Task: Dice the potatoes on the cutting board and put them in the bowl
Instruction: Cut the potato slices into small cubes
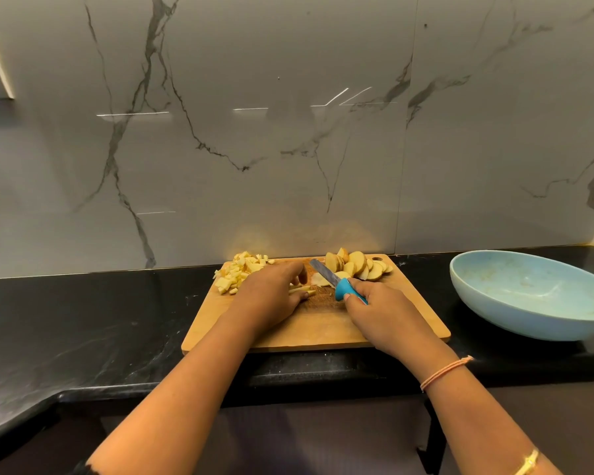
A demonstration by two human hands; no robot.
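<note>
Soft, even indoor light fills my headcam view. Thin white glare streaks cross the glossy grey marble-veined wall panel, and a warm yellow reflection sits low on it. The black stone worktop reads dim. Frame edges bow, stretching and softening the pale blue bowl.

A home kitchen, by every visible sign. Along the back, a glossy marble-look wall panel with grey veins, above a black stone worktop speckled with white. On the worktop, a wooden cutting board with potato slices, potato strips and diced potato, a blue-handled knife, and near the board a pale blue bowl, smeared inside.
</note>
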